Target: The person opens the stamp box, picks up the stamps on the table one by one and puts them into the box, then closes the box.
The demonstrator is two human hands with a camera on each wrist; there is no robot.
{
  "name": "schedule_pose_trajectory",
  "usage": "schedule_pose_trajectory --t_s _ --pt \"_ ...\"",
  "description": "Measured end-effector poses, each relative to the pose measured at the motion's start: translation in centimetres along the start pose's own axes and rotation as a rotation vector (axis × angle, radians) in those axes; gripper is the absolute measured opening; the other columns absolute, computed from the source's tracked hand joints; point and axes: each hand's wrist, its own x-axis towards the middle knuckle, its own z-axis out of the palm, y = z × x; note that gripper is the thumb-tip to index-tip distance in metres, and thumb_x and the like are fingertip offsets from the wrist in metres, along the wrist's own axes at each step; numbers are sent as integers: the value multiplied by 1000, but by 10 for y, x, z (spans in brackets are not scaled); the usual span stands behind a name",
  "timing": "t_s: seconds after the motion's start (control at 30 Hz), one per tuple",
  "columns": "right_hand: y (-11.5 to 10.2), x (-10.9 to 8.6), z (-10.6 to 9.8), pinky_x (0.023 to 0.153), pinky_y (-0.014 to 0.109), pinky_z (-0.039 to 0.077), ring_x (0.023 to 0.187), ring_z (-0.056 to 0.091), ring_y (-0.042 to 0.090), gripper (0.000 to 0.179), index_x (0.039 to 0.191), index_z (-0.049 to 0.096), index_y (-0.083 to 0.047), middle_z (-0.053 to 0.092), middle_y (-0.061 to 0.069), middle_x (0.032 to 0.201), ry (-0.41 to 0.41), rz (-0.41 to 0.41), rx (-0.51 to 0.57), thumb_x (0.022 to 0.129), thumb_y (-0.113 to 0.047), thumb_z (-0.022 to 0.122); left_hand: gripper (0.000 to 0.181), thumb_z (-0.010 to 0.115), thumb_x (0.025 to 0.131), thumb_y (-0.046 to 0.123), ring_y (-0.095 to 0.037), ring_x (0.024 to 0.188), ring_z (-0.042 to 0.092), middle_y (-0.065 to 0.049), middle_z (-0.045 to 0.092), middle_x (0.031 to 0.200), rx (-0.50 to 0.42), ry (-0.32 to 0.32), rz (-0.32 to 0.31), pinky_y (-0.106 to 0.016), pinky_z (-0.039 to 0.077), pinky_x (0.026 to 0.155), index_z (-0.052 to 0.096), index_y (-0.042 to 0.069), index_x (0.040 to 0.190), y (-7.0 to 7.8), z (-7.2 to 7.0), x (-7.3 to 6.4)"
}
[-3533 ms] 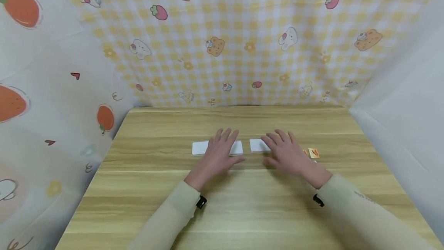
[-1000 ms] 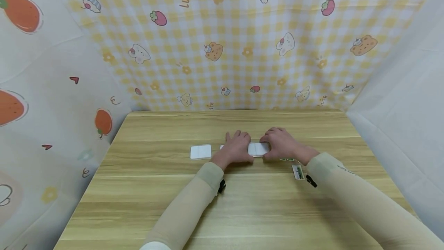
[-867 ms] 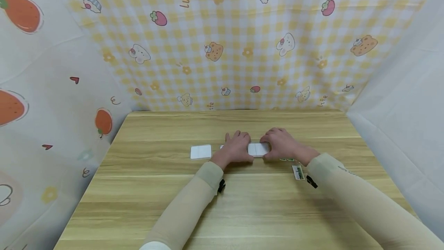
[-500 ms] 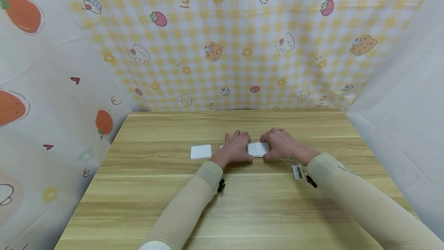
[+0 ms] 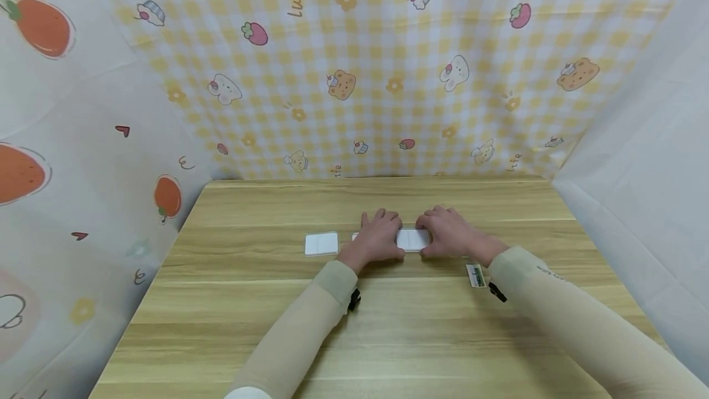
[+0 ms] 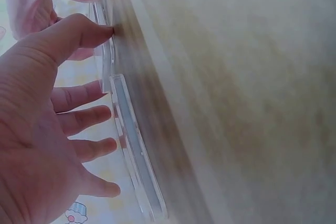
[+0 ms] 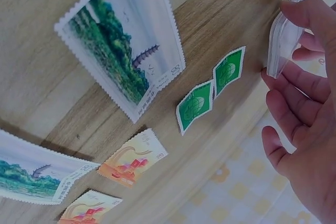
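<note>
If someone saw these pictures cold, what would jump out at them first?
Probably the yellow-checked cartoon backdrop rising behind the wooden table. Next, the left hand and right hand at mid-table, gripping opposite ends of a flat white case. In the right wrist view, colourful landscape stamps, green stamps and orange stamps stand out on the wood.
</note>
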Motion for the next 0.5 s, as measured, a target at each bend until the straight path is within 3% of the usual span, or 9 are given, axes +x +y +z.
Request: schedule_pose_trajectory --t_s 0.5 --pt "0 0 -2 78 45 42 93 53 19 49 112 75 -14 70 -1 107 37 -33 -20 72 -41 83 61 78 78 53 -27 137 38 -2 47 148 14 14 8 -72 22 108 62 15 124 1 0 0"
